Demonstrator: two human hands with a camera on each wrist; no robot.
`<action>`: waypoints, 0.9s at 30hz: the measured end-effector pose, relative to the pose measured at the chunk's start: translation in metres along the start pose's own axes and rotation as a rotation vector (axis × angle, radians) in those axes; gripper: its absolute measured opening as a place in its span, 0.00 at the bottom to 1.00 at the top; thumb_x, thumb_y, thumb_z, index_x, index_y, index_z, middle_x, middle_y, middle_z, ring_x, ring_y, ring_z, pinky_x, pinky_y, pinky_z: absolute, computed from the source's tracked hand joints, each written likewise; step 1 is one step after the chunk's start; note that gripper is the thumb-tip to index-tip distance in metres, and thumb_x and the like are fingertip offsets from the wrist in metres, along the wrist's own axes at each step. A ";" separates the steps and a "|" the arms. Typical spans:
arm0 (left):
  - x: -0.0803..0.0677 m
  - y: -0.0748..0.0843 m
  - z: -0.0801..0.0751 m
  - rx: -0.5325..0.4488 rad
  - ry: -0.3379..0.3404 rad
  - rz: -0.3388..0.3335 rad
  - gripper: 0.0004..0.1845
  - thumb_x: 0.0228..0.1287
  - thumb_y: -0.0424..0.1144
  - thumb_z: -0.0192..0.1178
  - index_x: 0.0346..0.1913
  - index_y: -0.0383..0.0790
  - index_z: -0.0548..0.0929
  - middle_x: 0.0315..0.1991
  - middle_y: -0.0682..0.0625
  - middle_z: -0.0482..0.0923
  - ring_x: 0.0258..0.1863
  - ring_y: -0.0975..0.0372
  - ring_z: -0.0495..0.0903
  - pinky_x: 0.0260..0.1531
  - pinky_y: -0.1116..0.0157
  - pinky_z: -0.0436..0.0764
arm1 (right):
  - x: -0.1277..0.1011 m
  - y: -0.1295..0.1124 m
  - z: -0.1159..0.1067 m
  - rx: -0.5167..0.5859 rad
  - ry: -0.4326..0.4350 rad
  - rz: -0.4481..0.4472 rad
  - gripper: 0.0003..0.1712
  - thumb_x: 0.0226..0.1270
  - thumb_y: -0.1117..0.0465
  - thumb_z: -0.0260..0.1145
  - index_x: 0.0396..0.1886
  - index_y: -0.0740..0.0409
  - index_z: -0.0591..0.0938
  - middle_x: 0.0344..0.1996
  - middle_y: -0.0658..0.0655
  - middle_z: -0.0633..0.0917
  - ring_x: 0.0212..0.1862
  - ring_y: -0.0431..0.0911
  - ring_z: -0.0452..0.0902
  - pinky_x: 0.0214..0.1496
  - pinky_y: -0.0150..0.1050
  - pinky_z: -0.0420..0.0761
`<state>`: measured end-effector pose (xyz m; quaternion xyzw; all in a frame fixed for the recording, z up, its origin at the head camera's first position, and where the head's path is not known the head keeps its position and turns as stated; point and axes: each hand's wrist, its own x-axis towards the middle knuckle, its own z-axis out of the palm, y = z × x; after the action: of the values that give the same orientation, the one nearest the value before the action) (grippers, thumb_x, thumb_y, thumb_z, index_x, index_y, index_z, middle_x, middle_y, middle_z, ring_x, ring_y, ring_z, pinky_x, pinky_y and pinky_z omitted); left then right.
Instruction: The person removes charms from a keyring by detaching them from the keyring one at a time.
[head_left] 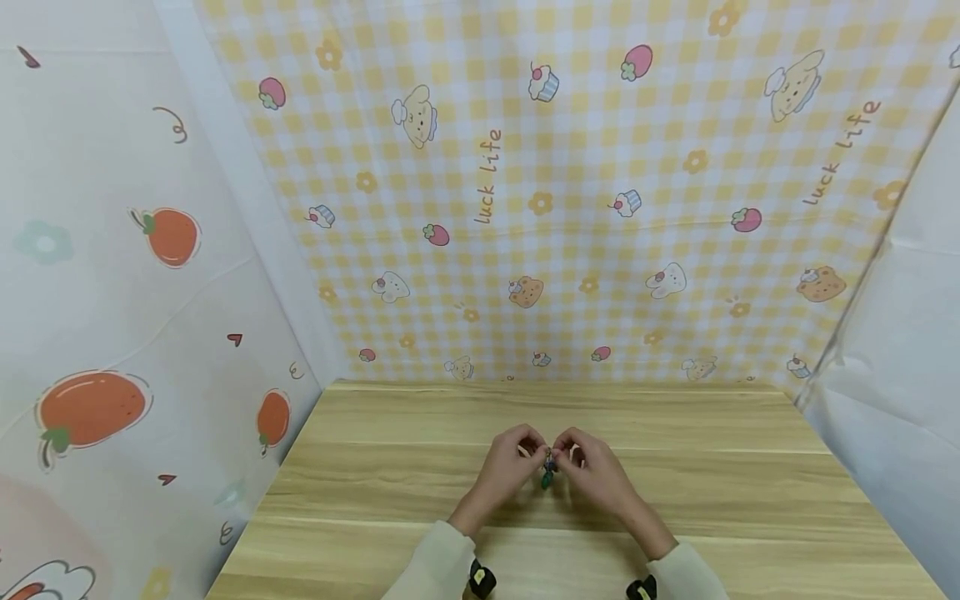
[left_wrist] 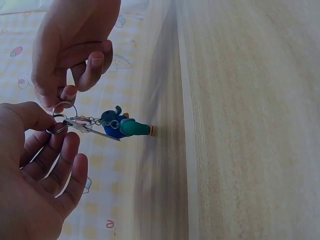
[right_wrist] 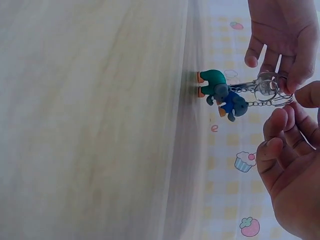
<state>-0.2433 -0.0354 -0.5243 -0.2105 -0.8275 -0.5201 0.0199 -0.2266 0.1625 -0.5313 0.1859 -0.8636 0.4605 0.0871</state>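
Metal rings (left_wrist: pixel 60 120), two; one charm (left_wrist: pixel 120 127)

Above the table (head_left: pixel 375 500), the keychain (head_left: pixel 548 473) hangs between the 2 hands: left (head_left: pixel 504 468), right (head_left: pixel 597 471).

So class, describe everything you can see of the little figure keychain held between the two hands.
The keychain is a small rubbery-looking figure in blue and green with orange feet, hanging on a short metal chain from silver split rings. The left hand and right hand pinch the rings, holding it above the wooden table, feet near the surface.
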 end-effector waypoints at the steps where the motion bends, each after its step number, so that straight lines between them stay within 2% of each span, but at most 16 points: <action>1: 0.000 0.000 0.000 0.001 -0.002 0.001 0.03 0.74 0.34 0.65 0.40 0.43 0.87 0.38 0.52 0.86 0.37 0.70 0.80 0.39 0.72 0.83 | 0.001 -0.001 0.000 -0.005 -0.001 0.008 0.03 0.77 0.62 0.69 0.40 0.49 0.85 0.31 0.45 0.83 0.27 0.34 0.72 0.28 0.31 0.74; 10: -0.001 0.001 0.002 0.004 -0.002 0.012 0.03 0.72 0.33 0.66 0.39 0.45 0.87 0.36 0.53 0.85 0.36 0.70 0.79 0.37 0.72 0.83 | 0.002 -0.005 0.002 -0.028 -0.015 0.079 0.07 0.74 0.66 0.69 0.37 0.49 0.83 0.27 0.45 0.80 0.26 0.36 0.71 0.29 0.30 0.71; 23: 0.000 0.002 0.001 0.018 0.013 0.008 0.04 0.72 0.33 0.65 0.38 0.45 0.86 0.35 0.54 0.84 0.34 0.71 0.78 0.33 0.72 0.82 | 0.001 -0.003 0.003 -0.002 0.003 -0.005 0.10 0.69 0.70 0.68 0.34 0.50 0.81 0.25 0.44 0.78 0.27 0.33 0.69 0.28 0.30 0.71; 27: 0.000 0.003 0.001 0.020 0.019 0.007 0.04 0.73 0.32 0.64 0.38 0.44 0.86 0.34 0.54 0.84 0.34 0.71 0.78 0.33 0.72 0.81 | 0.001 -0.002 0.003 -0.007 0.005 -0.001 0.10 0.69 0.70 0.69 0.34 0.49 0.81 0.25 0.43 0.79 0.27 0.33 0.70 0.28 0.29 0.71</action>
<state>-0.2422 -0.0330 -0.5221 -0.2085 -0.8316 -0.5138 0.0317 -0.2267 0.1586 -0.5311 0.1850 -0.8650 0.4577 0.0900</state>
